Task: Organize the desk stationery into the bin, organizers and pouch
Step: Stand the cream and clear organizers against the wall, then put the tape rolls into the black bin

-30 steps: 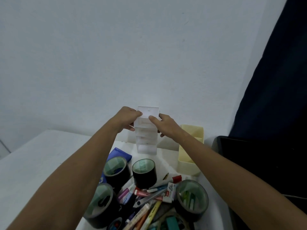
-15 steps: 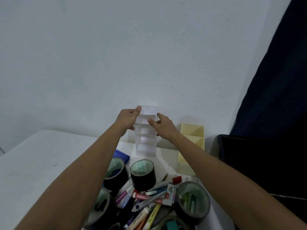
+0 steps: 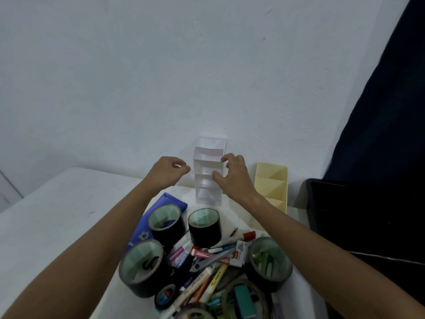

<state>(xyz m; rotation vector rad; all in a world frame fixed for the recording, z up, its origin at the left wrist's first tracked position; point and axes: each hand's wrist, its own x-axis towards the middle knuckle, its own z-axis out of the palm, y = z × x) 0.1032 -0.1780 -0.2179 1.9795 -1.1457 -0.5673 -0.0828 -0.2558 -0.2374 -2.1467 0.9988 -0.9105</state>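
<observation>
Right hand (image 3: 232, 178) is on the white organizer (image 3: 208, 173), thumb across its front and curled fingers at the right edge, looks like a light hold. Left hand (image 3: 166, 172) sits just beside the left edge, fingers loosely curled, holding nothing. The organizer stands upright against the wall (image 3: 161, 77), yellow organizer (image 3: 271, 185) to its right, black bin (image 3: 358, 203) further right. Blue pouch (image 3: 161, 210) and 4 tape rolls sit in the pile nearer me. I'd square it flush to the wall before filling so it won't tip
</observation>
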